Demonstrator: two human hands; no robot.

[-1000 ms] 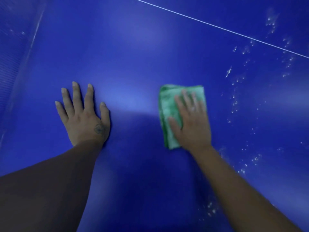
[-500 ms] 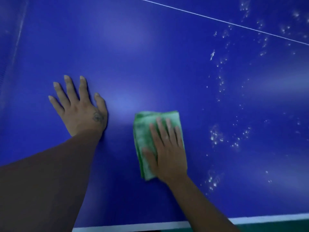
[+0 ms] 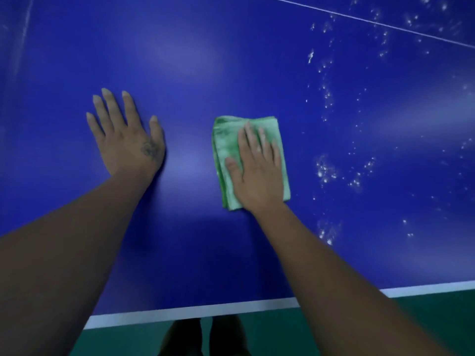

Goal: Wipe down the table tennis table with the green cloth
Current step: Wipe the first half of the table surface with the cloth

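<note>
The right hand [image 3: 257,176] presses a folded green microfibre cloth [image 3: 226,145] on the blue table tennis table [image 3: 180,60].
Its straight fingers [image 3: 250,140] hide the cloth's right half. Left of the cloth the left hand [image 3: 128,142] lies flat, fingers spread, holding nothing; right of it, blurred white specks [image 3: 325,170] dot the table.
</note>
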